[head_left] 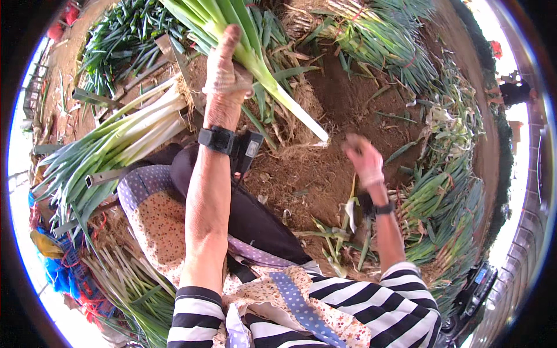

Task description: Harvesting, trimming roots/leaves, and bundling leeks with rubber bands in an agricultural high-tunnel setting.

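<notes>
My left hand (227, 78) is wrapped round a leek-like green onion (277, 87), thumb stretched along its leaves. The onion slants across the upper middle, green leaves up and left, its white root end pointing down and right. My right hand (364, 159) is a little right of and below that root end, apart from it. Its fingers look bent, but motion smears them, so whether they hold anything is unclear. Below that hand is a pale green and white leaf strip (350, 214); whether the two touch cannot be made out.
Trimmed long onions (136, 127) lie on a metal frame (101, 177) to the left. More onions (127, 284) lie below them. Bundled onions (377, 43) lie at the upper right and along the right side. Peelings and leaf scraps (444, 124) litter the brown soil (301, 182).
</notes>
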The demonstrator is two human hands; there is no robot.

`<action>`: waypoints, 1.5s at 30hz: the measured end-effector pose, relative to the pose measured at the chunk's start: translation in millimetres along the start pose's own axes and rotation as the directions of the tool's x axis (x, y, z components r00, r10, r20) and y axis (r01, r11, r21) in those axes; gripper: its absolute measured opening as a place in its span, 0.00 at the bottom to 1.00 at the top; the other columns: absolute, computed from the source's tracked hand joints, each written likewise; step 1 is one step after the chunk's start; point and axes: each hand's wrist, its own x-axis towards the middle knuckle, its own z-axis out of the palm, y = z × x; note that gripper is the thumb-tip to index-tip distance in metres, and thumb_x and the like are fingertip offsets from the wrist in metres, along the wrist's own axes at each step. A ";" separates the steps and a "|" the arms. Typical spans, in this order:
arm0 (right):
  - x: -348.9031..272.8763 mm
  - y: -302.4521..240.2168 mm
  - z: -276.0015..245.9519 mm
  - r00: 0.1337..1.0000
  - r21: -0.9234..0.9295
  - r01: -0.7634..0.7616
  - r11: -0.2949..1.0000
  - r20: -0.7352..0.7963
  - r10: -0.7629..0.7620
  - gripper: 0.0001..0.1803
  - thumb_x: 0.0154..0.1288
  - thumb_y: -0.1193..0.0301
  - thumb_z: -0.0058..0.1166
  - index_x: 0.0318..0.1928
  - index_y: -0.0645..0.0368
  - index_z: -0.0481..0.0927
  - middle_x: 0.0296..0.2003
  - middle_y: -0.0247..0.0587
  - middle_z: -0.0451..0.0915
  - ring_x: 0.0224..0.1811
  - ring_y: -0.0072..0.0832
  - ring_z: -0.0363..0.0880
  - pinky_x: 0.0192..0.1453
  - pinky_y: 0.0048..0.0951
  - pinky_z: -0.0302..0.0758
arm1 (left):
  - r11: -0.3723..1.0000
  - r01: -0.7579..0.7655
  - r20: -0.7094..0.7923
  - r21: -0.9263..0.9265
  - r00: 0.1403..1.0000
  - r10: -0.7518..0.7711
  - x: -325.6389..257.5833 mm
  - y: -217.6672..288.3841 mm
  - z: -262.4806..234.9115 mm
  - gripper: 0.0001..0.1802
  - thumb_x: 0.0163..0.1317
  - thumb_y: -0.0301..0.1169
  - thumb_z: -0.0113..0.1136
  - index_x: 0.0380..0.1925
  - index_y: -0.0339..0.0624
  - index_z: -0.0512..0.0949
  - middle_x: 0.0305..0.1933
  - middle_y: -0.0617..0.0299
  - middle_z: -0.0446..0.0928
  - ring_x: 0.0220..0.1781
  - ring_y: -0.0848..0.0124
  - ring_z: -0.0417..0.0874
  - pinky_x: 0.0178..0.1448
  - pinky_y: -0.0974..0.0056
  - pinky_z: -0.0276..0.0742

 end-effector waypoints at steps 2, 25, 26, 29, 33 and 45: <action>50.3 -48.6 -20.2 0.684 -0.373 0.611 0.698 -0.194 -0.703 0.14 0.54 0.65 0.58 0.44 0.49 0.78 0.43 0.39 0.78 0.45 0.32 0.78 0.45 0.28 0.76 | 0.997 0.074 0.016 0.013 0.997 -0.074 -1.9 -9.3 4.4 0.27 0.47 0.39 0.70 0.45 0.43 0.70 0.41 0.62 0.74 0.44 0.64 0.76 0.48 0.52 0.77; -103.7 36.7 8.0 0.828 0.334 -0.353 0.874 0.547 0.125 0.11 0.53 0.72 0.55 0.39 0.59 0.78 0.28 0.39 0.79 0.27 0.21 0.75 0.34 0.26 0.74 | 0.996 0.066 0.020 0.056 0.998 -0.067 4.8 6.4 3.5 0.21 0.54 0.50 0.62 0.32 0.43 0.74 0.25 0.64 0.74 0.28 0.73 0.76 0.39 0.62 0.78; -136.1 73.4 25.5 0.835 0.213 -0.241 0.947 0.543 0.090 0.10 0.56 0.70 0.55 0.39 0.57 0.78 0.28 0.40 0.79 0.27 0.22 0.75 0.33 0.27 0.74 | 0.997 0.021 0.074 0.078 0.997 -0.027 6.0 1.4 5.0 0.22 0.53 0.51 0.62 0.31 0.44 0.73 0.26 0.64 0.74 0.28 0.73 0.76 0.44 0.60 0.80; -236.2 167.4 70.7 0.805 0.203 -0.536 0.820 0.415 0.423 0.14 0.50 0.62 0.57 0.36 0.54 0.80 0.32 0.48 0.80 0.35 0.44 0.79 0.40 0.37 0.76 | 0.999 0.037 0.081 0.029 0.996 -0.039 4.5 1.9 7.8 0.26 0.52 0.56 0.60 0.28 0.44 0.72 0.23 0.65 0.71 0.26 0.73 0.74 0.38 0.62 0.78; -246.9 164.1 38.5 0.430 -0.639 -0.090 0.764 0.667 0.608 0.22 0.49 0.56 0.54 0.45 0.53 0.78 0.38 0.47 0.80 0.41 0.46 0.79 0.45 0.39 0.75 | 0.991 0.108 0.109 -0.080 0.989 -0.099 -1.4 7.0 6.9 0.35 0.47 0.70 0.51 0.25 0.45 0.69 0.17 0.67 0.65 0.20 0.74 0.65 0.23 0.69 0.63; -15.9 -24.0 54.7 0.916 0.801 -0.257 0.541 0.380 -0.127 0.31 0.51 0.57 0.63 0.54 0.56 0.69 0.46 0.45 0.76 0.47 0.33 0.75 0.48 0.33 0.75 | 0.943 0.164 0.251 -0.290 0.964 -0.091 -6.5 11.3 22.7 0.52 0.36 0.79 0.42 0.42 0.40 0.72 0.22 0.64 0.69 0.17 0.75 0.63 0.21 0.70 0.60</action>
